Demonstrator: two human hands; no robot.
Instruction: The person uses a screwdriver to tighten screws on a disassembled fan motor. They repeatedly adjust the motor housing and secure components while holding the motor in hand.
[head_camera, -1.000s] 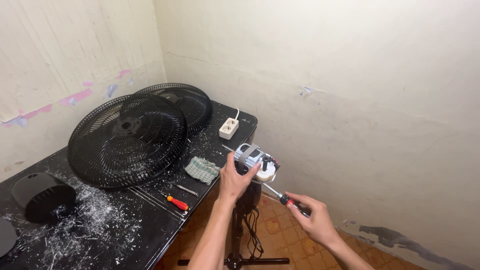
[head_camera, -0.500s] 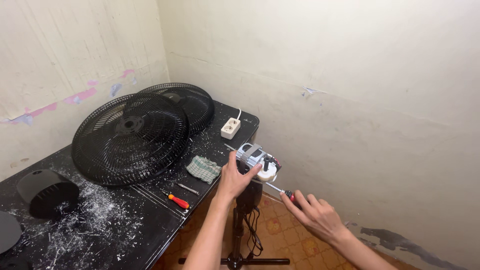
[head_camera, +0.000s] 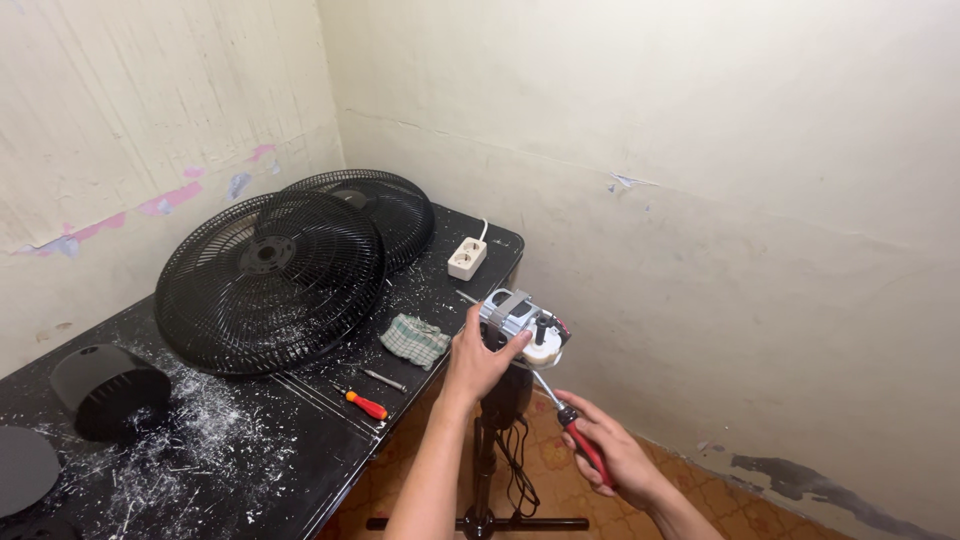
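Note:
My left hand (head_camera: 476, 360) grips the side of a fan motor (head_camera: 523, 323), a grey and white unit on top of a black stand (head_camera: 487, 455) beside the table. My right hand (head_camera: 612, 452) is closed on a red-handled screwdriver (head_camera: 578, 436), whose metal shaft points up to the underside of the motor. A black knob sticks up from the motor's white part.
The black table (head_camera: 260, 450), strewn with white flakes, holds two black fan grilles (head_camera: 272, 280), a white power strip (head_camera: 466, 258), a checked cloth (head_camera: 415, 340), a small orange screwdriver (head_camera: 366, 404), a metal bit (head_camera: 384, 379) and a black motor cover (head_camera: 108, 388). Walls stand close behind and to the right.
My right hand has slid slightly down and right with the screwdriver, its tip still at the motor. My left hand stays on the motor. The view has shifted a little.

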